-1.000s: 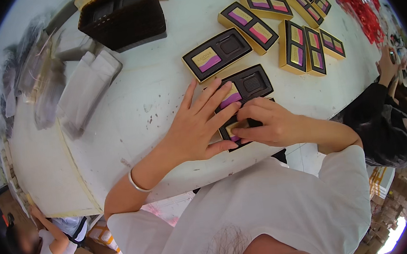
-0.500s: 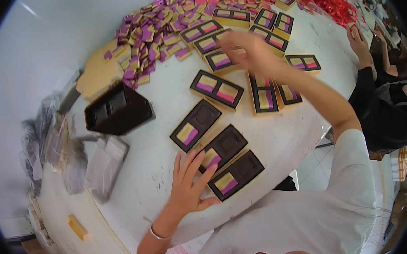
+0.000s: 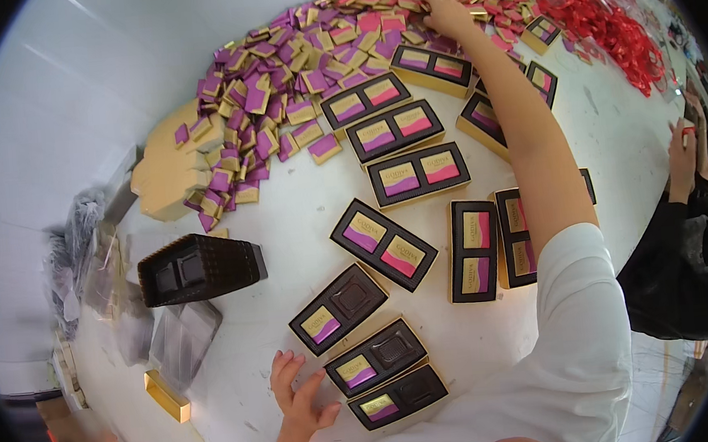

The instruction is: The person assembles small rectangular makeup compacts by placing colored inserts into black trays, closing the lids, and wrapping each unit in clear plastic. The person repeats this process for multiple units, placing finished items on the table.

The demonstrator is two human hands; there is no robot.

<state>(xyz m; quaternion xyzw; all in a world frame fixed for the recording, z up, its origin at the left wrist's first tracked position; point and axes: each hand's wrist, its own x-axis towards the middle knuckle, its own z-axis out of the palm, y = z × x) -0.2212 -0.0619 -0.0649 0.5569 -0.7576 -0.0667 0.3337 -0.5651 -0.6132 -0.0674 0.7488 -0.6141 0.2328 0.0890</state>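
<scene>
Close to my body, my left hand (image 3: pixel 301 398) has its fingers apart with nothing in them, just left of three gift boxes. The upper box (image 3: pixel 348 294), the middle box (image 3: pixel 394 347) and the lowest box (image 3: pixel 417 389) each have a purple-and-gold wrapped chocolate in the left cavity and a bare dark right cavity. My right arm stretches to the far side, where my right hand (image 3: pixel 448 16) has its fingers curled down into pink-and-gold wrapped chocolates (image 3: pixel 372 22). What its fingertips grip is hidden. A box with one purple and one pink chocolate (image 3: pixel 383 244) lies in the middle.
More filled boxes (image 3: pixel 418 174) stand under and beside my right arm. Purple-wrapped chocolates (image 3: pixel 257 96) are heaped at far left. Nested dark trays (image 3: pixel 200 270), clear plastic covers (image 3: pixel 185 342) and a gold box piece (image 3: pixel 168 396) lie left. Red ribbon (image 3: pixel 623 42) and another person's hand (image 3: pixel 682 158) are right.
My right hand has moved from above the filled boxes to the far pink chocolates. My left hand has drawn back off the middle box. The whole view has shifted.
</scene>
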